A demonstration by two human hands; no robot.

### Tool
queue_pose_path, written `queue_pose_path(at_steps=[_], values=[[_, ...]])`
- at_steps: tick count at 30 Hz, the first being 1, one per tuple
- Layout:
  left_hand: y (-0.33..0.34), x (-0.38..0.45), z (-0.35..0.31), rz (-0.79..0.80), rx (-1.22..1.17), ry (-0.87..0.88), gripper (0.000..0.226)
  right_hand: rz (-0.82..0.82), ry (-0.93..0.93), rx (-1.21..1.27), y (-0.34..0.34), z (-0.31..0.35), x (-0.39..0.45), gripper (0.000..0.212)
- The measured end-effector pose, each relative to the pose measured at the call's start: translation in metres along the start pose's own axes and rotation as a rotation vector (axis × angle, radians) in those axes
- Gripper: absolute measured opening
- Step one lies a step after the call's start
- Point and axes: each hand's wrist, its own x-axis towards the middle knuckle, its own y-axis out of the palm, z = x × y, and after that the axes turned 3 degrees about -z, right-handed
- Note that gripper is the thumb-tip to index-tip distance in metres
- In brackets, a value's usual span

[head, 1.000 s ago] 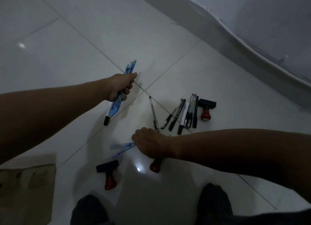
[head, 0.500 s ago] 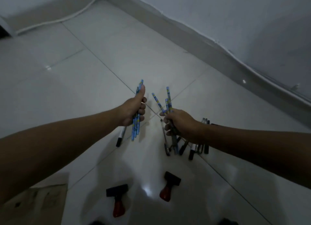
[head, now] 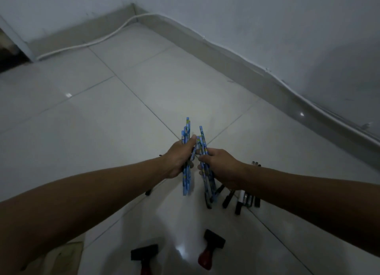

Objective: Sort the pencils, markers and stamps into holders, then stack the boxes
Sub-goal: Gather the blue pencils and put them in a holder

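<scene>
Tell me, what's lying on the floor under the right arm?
Black markers lie side by side on the tiled floor, their ends poking out on both sides of the right arm. Their middles are covered by the arm, so an exact count isn't possible.

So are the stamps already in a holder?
No, the two stamps lie loose on the floor, near the person, and no holder is in view.

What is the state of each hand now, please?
Left hand: closed, gripping a bundle of blue pencils.
Right hand: closed, gripping a second bundle of blue pencils.
</scene>
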Motion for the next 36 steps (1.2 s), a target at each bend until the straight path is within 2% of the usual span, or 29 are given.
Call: queue_pose_path(at_steps=[4,8,12,18,22,25,28,31,34,36], values=[[0.006,-0.003,0.005,0.048,-0.042,0.016,0.057,-0.013,-0.012,-0.033,0.002,0.0,0.0,0.021],[0.006,-0.006,0.004,0.083,-0.075,0.0,0.044,-0.008,0.035,-0.022,0.003,0.001,0.001,0.021],[-0.001,-0.004,0.004,0.192,-0.076,0.0,0.028,-0.017,0.071,-0.016,-0.001,-0.001,0.003,0.021],[0.007,-0.005,-0.002,0.087,-0.071,-0.025,0.015,-0.103,0.054,-0.019,-0.004,0.002,0.012,0.021],[0.01,-0.004,-0.003,0.082,-0.087,-0.044,0.013,-0.159,0.043,-0.053,-0.005,0.006,0.01,0.018],[0.016,-0.007,-0.003,0.101,-0.131,-0.072,0.032,-0.163,0.04,-0.136,-0.001,0.005,0.007,0.017],[0.024,-0.013,0.0,0.14,-0.143,-0.065,0.041,-0.146,0.041,-0.288,0.009,0.007,0.007,0.023],[0.027,-0.013,0.005,0.129,-0.113,-0.046,0.034,-0.134,0.059,-0.499,0.015,0.014,0.002,0.034],[0.022,-0.01,0.006,0.065,-0.126,-0.064,0.025,0.007,0.035,-0.561,0.017,0.013,0.001,0.035],[0.017,-0.006,0.006,0.015,-0.147,-0.057,0.018,0.032,0.017,-0.569,0.018,0.013,0.001,0.035]])
